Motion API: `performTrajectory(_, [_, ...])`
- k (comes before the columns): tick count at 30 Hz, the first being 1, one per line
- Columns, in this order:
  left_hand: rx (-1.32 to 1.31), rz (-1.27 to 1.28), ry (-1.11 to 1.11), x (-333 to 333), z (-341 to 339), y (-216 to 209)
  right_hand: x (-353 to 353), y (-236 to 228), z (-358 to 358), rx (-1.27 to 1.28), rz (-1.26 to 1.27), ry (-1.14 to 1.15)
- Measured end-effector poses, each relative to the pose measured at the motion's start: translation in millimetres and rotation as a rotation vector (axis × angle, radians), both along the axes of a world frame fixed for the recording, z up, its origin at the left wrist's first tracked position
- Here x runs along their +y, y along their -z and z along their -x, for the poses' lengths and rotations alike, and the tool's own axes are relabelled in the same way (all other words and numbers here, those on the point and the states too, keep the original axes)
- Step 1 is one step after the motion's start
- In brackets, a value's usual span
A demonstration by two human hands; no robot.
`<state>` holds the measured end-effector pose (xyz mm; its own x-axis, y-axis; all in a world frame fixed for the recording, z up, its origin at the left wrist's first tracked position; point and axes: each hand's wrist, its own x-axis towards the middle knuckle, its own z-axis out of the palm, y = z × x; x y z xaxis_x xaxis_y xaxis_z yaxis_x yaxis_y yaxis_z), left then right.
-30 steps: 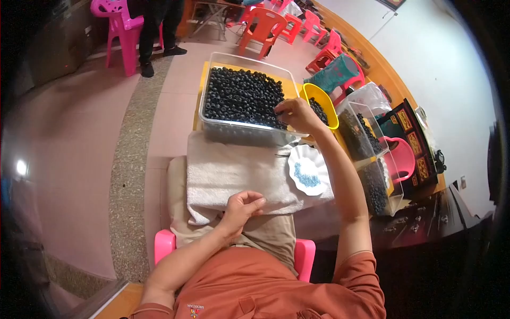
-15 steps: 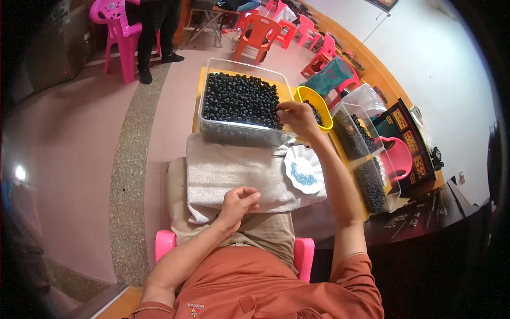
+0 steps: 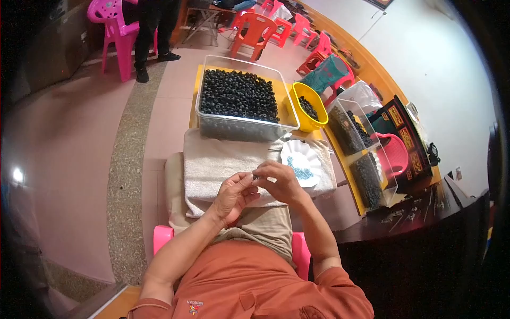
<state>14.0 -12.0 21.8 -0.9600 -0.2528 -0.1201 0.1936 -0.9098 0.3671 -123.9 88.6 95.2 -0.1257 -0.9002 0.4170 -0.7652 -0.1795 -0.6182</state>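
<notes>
My left hand [image 3: 234, 198] and my right hand [image 3: 280, 182] meet above the white towel [image 3: 207, 173] on my lap, fingertips pinched together. Between them shows a bit of a small black round piece [image 3: 255, 176], mostly covered by the fingers. Just beyond my right hand lies a white scalloped dish [image 3: 313, 158] holding tiny light-blue bits [image 3: 302, 172]. Farther off, a clear plastic bin [image 3: 239, 127] is filled with small black round pieces [image 3: 239, 95], some with a hole showing.
Right of the bin stands a yellow tub [image 3: 303, 91] with more black pieces. Clear boxes [image 3: 366, 151] of black pieces stand farther right, near a dark table [image 3: 404, 220] with small metal items. Pink and red chairs [image 3: 254, 34] and a standing person's legs [image 3: 151, 37] are beyond.
My right hand has left the bin and come back toward me to meet my left hand. The left hand has shifted slightly, its fingers now against the right hand's.
</notes>
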Motion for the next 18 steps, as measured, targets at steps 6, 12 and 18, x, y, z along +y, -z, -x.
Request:
performTrajectory(6, [-0.025, 0.123, 0.04, 3.4, -0.6, 1.2, 22.3, 9.5, -6.8, 0.024, -0.034, 0.024])
performTrajectory(12, [-0.054, 0.175, 0.035, 6.1, -1.8, -3.3, 31.9, 23.0, -16.2, -0.137, -0.004, 0.12])
performTrajectory(18, [-0.076, 0.123, 0.033, 7.3, 0.4, 5.3, 33.8, 40.7, -21.0, 0.055, 0.187, 0.253])
